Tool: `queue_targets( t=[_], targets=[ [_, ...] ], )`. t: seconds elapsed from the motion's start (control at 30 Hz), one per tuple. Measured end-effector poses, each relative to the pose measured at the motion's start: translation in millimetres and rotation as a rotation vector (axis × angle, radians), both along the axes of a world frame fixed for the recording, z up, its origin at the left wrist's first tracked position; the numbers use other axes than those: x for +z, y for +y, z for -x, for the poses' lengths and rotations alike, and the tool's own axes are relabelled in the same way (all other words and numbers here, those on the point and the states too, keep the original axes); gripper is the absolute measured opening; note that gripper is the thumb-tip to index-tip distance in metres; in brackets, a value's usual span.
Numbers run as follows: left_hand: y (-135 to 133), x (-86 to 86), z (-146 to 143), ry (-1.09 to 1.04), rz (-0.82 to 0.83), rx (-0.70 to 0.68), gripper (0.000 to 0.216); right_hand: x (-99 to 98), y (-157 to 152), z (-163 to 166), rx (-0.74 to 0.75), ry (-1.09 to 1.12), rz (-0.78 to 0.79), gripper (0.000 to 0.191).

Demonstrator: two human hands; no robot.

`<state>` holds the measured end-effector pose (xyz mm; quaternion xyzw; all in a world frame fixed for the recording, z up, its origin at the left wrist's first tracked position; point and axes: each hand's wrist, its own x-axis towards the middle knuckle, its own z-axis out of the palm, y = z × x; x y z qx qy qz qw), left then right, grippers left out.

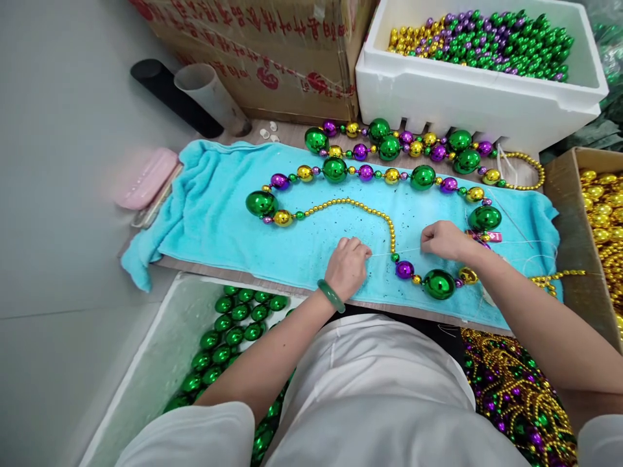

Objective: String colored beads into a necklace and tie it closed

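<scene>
A thin white string [406, 251] runs taut between my two hands, just above the blue towel [233, 240]. My left hand [346, 267], with a green bangle on the wrist, pinches one end. My right hand [445, 240] is closed on the string's other side. Beneath the string lies a bead necklace [335, 170] of large green, purple and gold beads, bent into an open loop. Its strand of small gold beads [360, 204] curves down to a small green bead [394, 257] beside the string. My right wrist hides part of the necklace.
Behind the towel rest finished-looking bead strands [389, 148], a white foam box [477, 84] of beads and a cardboard box [263, 58]. A green-bead bin [146, 363] stands front left. At right is a box [579, 227] of gold beads; a needle [518, 227] lies on the towel.
</scene>
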<state>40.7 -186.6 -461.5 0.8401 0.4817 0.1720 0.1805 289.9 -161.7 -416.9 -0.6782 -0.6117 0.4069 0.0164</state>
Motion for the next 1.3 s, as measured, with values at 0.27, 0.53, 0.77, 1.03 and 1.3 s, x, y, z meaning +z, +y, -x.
queue_targets(
  t=[0.27,0.53,0.77,1.03,1.3],
  targets=[
    [7,12.5,-24,-0.713,0.56,0.271,0.014,6.4,-4,18,-0.144,0.833,0.175,0.014],
    [15,13.1,-45,-1.478,1.199,0.419,0.019,-9.5,-7,37,-0.312,1.032,0.302,0.026],
    [17,14.6,-57,-1.32,1.05,0.33,0.018,-2.4,-5,52,-0.353,0.824,0.14,0.016],
    [9,8.4,-63,-1.254,0.968,0.352,0.016,-9.5,-10,45,-0.447,0.708,0.149,0.014],
    [8,11.5,-59,-1.145,0.952,0.33,0.012,-19.4,-14,33,-0.499,0.868,0.197,0.021]
  ],
)
